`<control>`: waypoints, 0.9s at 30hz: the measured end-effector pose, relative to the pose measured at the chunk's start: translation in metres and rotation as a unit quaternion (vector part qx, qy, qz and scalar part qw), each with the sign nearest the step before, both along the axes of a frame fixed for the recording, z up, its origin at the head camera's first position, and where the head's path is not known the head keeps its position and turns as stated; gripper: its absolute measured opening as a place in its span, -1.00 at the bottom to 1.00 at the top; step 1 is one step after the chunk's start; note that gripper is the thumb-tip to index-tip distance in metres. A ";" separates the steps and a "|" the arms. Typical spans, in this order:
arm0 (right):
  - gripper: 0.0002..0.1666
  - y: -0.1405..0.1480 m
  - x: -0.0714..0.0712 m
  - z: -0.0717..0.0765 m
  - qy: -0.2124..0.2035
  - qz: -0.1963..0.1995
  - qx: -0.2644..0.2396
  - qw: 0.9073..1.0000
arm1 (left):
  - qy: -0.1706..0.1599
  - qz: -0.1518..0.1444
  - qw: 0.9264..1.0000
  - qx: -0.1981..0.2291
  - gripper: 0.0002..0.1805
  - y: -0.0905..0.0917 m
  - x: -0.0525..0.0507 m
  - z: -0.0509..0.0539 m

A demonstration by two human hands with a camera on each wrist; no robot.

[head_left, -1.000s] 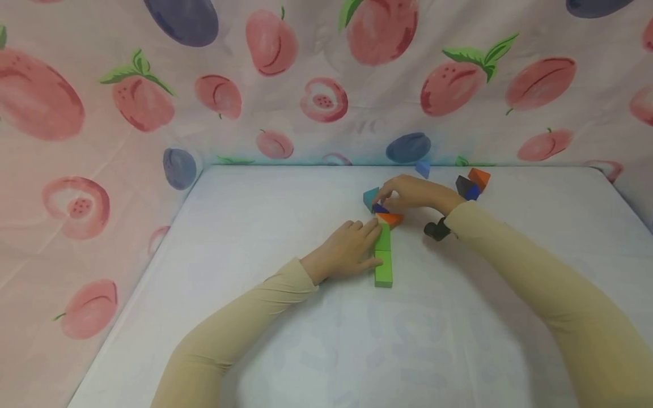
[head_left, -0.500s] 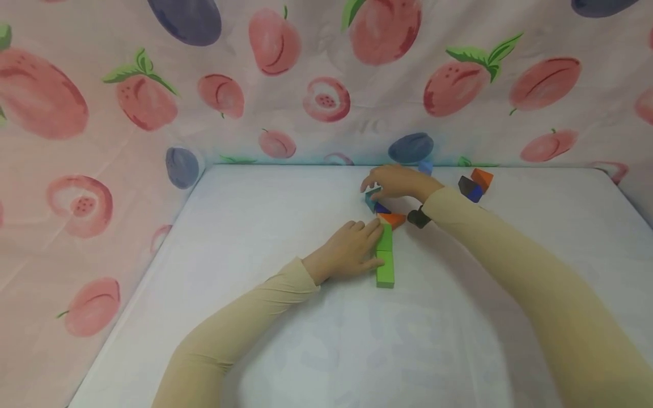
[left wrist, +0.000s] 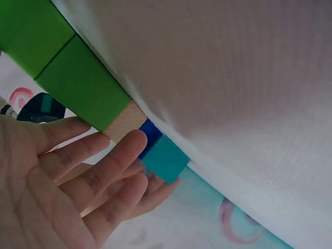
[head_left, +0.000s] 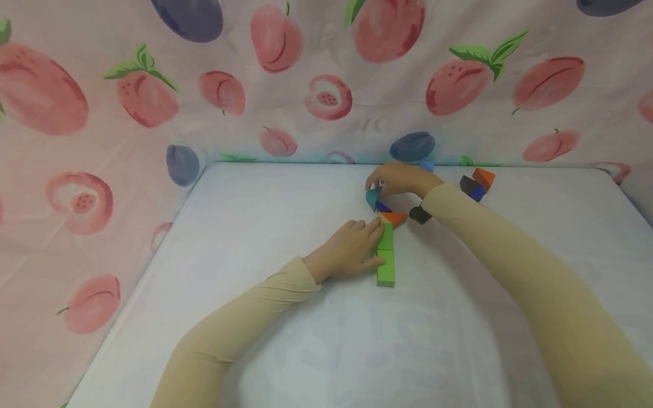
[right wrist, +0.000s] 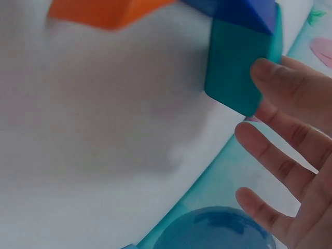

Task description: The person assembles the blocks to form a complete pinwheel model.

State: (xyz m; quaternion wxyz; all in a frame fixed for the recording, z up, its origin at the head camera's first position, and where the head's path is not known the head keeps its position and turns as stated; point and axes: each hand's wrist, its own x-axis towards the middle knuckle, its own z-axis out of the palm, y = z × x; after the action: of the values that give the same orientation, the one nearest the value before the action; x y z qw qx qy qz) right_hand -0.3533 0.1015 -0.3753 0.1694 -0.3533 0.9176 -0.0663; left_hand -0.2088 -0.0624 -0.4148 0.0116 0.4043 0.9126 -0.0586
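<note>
My left hand (head_left: 347, 249) lies with fairly straight fingers along the left side of two green blocks (head_left: 385, 268) set end to end. In the left wrist view its fingertips reach past a bare-wood block face (left wrist: 126, 123) to a small blue block (left wrist: 150, 139). At the far end of this row, a teal block (right wrist: 232, 67) sits against the blue one. My right hand (head_left: 403, 177) pinches the teal block, thumb on one face and index finger behind, the other fingers spread. An orange triangular block (head_left: 394, 219) juts right between green and blue.
To the far right, an orange block (head_left: 484, 178), a dark block (head_left: 468, 186) and a blue block (head_left: 476, 194) lie together. Behind my right hand, a light-blue block (head_left: 427, 165) shows in part. A fruit-print cloth (head_left: 367, 113) rises at the white table's back edge.
My right hand has moved from beside the blue block to the far end and taken hold of the teal block, which looks slightly turned. My left hand has stayed at the green blocks.
</note>
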 end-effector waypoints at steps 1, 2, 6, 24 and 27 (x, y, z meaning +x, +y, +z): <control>-0.58 -0.002 0.000 0.000 -0.002 -0.004 0.002 1.000 | 0.000 -0.001 1.000 0.002 -0.14 0.000 0.000 0.000; -0.59 -0.003 0.000 0.000 -0.001 -0.006 0.005 1.000 | 0.001 -0.001 1.000 0.003 -0.14 0.000 0.000 -0.001; -0.59 -0.010 0.000 0.003 0.002 -0.011 0.011 1.000 | -0.001 0.000 1.000 0.004 -0.14 0.000 0.000 -0.001; -0.60 0.014 -0.021 0.001 0.014 -0.045 0.024 0.999 | -0.001 0.008 1.000 -0.015 -0.14 0.001 0.000 -0.002; -0.59 0.022 -0.021 -0.001 0.018 -0.030 0.029 0.999 | -0.005 0.010 1.000 -0.017 -0.13 0.001 0.001 -0.002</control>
State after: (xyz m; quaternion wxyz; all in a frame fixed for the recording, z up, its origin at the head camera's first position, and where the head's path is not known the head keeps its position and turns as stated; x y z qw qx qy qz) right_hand -0.3739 0.1232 -0.3765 0.1609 -0.3218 0.9322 -0.0384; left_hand -0.2083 -0.0611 -0.4163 0.0243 0.3950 0.9155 -0.0723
